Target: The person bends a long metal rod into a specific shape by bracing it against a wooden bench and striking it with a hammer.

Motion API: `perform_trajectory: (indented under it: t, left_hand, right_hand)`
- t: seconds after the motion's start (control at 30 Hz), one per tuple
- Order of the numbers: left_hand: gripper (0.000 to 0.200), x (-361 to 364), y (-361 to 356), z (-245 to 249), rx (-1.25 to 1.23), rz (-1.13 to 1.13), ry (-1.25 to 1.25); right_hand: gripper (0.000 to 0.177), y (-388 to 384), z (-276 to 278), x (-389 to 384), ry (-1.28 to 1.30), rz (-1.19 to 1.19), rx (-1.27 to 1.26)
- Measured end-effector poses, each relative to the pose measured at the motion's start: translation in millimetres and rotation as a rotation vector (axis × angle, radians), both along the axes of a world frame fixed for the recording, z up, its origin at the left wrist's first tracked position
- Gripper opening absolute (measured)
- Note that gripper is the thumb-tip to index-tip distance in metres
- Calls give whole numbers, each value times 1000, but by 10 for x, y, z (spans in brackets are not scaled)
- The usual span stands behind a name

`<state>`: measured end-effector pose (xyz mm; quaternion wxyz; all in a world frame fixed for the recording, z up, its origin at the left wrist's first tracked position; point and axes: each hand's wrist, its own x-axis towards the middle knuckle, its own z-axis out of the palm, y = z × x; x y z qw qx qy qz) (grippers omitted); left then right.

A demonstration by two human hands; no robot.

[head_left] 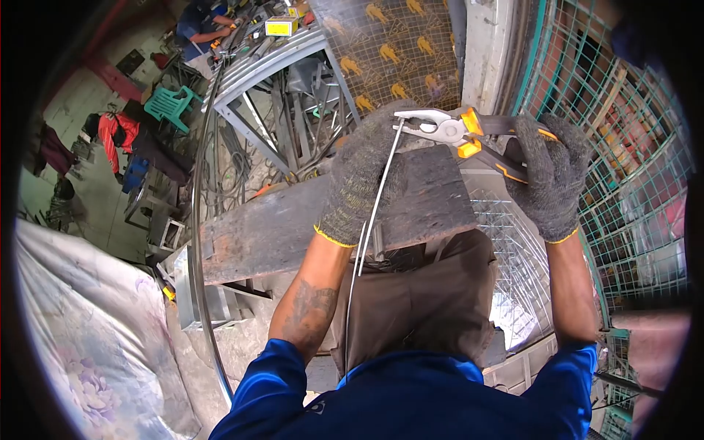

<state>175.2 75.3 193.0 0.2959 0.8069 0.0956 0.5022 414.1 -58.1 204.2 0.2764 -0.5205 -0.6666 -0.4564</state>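
My right hand [548, 172], in a grey knit glove with a yellow cuff, is closed around the black and orange handles of combination pliers [444, 131]. The plier jaws point left, parted a little, with the top end of a thin metal rod [381, 189] at their tips. My left hand [359, 176], gloved the same way, is curled at the rod just below the jaws; some of its fingers are hidden. Down past my left wrist runs the rod, beside a second thin length, toward my lap. Both hands are above a dark wooden plank [293, 227].
Green wire mesh [623, 169] stands close on my right. Ahead, a metal-framed table [275, 70] bears tools and a yellow box [281, 27]. A long curved bar [196, 220] rises at left, near a draped cloth [95, 330]. Other people work further off.
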Motion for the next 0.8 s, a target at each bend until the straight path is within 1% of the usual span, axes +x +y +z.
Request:
perform_trajectory:
  t: [0.03,0.07,0.1,0.13,0.2,0.23,0.3,0.33,0.4,0.43,0.5,0.53,0.6,0.63,0.7,0.73,0.8]
  left_hand:
    - [46,5,1,9,2,-4,-4]
    - [44,4,-7,16,-91,-40,-9]
    - [42,-3,-16,21,-185,-73,-12]
    - [42,-20,-21,29,-187,-74,-12]
    - [38,-51,-21,44,65,135,158]
    - [38,-50,-15,42,65,133,159]
    - [36,-52,-5,14,323,257,141]
    - [36,-60,3,-22,321,258,141]
    - [39,-68,23,-89,439,320,132]
    - [39,-64,19,-74,440,317,131]
    - [41,-61,16,-29,364,228,121]
    - [41,-74,28,-33,364,228,122]
    - [43,-115,60,-73,542,378,258]
    - [43,-134,65,-117,540,375,258]
    - [46,-163,61,-204,379,361,259]
    - [46,-159,44,-205,376,360,257]
    - [47,-147,7,-198,292,375,284]
  right_hand:
    - [63,-3,14,-41,19,-49,-13]
    - [66,-6,29,-77,38,-98,-27]
    - [70,-19,55,-101,37,-98,-41]
    - [70,-25,71,-113,37,-99,-43]
    - [76,-33,88,-132,82,-83,-84]
    - [76,-35,92,-139,83,-85,-84]
    - [76,-35,93,-151,78,-84,-73]
    - [76,-21,88,-152,78,-83,-75]
    - [77,13,65,-151,126,-40,-53]
    - [77,4,45,-166,126,-44,-51]
    - [76,-3,17,-202,199,-94,-128]
    - [76,1,27,-214,200,-94,-128]
    - [74,-2,49,-232,217,-65,-146]
    - [74,-4,48,-233,217,-68,-148]
    - [76,6,56,-222,224,-60,-224]
    - [76,15,48,-211,221,-62,-227]
    - [78,44,-1,-183,296,-25,-302]
